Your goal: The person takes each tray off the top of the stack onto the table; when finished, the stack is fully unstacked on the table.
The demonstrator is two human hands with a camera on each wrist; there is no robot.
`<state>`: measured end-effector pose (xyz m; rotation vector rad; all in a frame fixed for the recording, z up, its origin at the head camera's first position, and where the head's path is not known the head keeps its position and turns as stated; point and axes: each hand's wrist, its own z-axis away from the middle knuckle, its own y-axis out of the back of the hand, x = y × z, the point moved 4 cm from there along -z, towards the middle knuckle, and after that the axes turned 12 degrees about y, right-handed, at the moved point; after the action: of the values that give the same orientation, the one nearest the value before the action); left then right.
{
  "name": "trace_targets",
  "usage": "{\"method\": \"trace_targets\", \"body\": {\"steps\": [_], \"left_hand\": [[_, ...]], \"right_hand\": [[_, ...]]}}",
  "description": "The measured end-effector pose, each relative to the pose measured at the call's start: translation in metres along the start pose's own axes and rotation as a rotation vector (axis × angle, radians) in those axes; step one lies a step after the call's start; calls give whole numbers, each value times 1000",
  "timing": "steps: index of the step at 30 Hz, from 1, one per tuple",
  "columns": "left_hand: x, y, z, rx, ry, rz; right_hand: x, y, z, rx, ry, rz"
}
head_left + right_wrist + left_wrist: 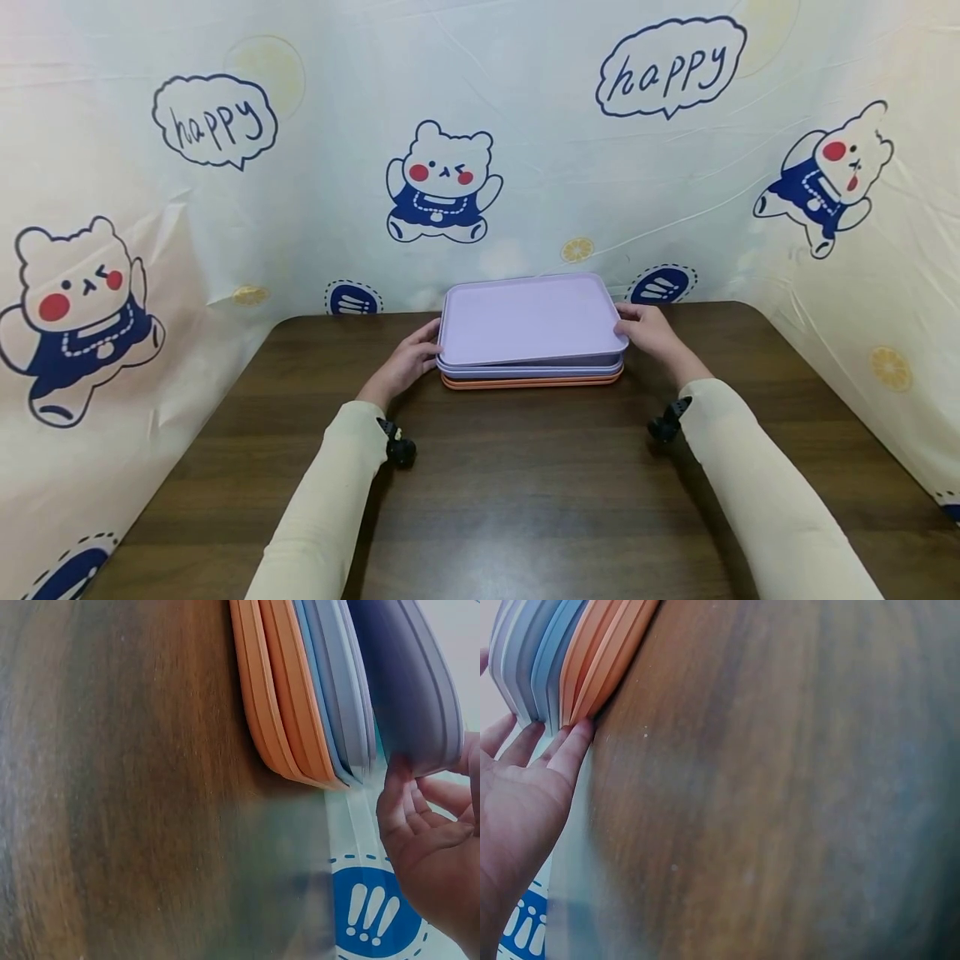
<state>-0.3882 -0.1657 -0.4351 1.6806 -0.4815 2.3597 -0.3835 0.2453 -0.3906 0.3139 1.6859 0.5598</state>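
Observation:
A stack of shallow rectangular trays lies near the table's far edge. Its top tray (532, 317) is lavender and tilts up at the right, leaving a gap beneath. Below come lavender and blue trays (330, 682), then orange trays (277, 712) at the bottom. My right hand (652, 333) pinches the raised tray's right end, thumb above and fingers beneath. At the stack's left end, my left hand (405, 362) rests its fingertips along the sides of several trays, its fingers fairly straight in the left wrist view. Its thumb is mostly cut off there.
The stack stands on a dark brown wooden table (517, 492). Right behind the table's far edge hangs a pale cloth (330, 200) printed with bears and the word "happy". Each wrist wears a small black camera (401, 452).

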Motion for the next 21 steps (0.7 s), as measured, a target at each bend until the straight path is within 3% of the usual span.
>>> {"method": "trace_targets", "body": {"steps": [6,11,17,21], "left_hand": [[0,0,-1,2,15,-11],[-1,-1,0,3,8,-19],[-1,0,0,-2,0,0],[-1,0,0,-17,-12,5]], "right_hand": [[-3,0,6,-22,-23,-78],[1,5,14,-21,-82,-341],[4,7,19,-73,-22,-673],[4,7,23,-107,1,-731]]}}
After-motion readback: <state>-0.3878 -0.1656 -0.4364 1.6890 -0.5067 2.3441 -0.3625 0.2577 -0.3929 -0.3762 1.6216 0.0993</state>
